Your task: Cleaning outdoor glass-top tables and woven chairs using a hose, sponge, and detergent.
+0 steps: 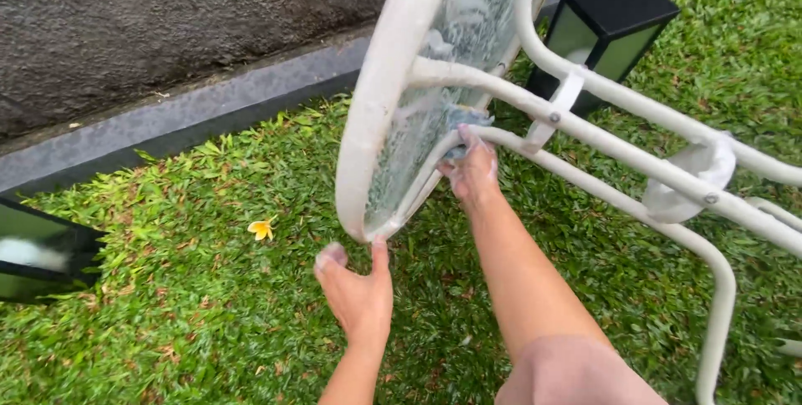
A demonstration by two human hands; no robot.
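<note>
One round glass-topped table [393, 104] lay tipped on its side on the grass [209, 305]. The left hand [357, 288], fingers spread wide, touched its lower rim. Just right and above, the right hand [472, 173] pressed one blue sponge [461, 121] against the soapy glass. Two black lanterns [606, 25] stood well apart.

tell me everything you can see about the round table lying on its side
The round table is tipped onto its edge on the grass. Its rim and tubular legs are cream-white, seemingly painted metal, with curved braces screwed across the legs. The top is patterned glass, wet and soapy. The right hand reaches between the legs and presses a bluish sponge or cloth against the underside of the glass. The left hand steadies the lower rim with its fingertips. A black garden lantern stands behind it.
</note>
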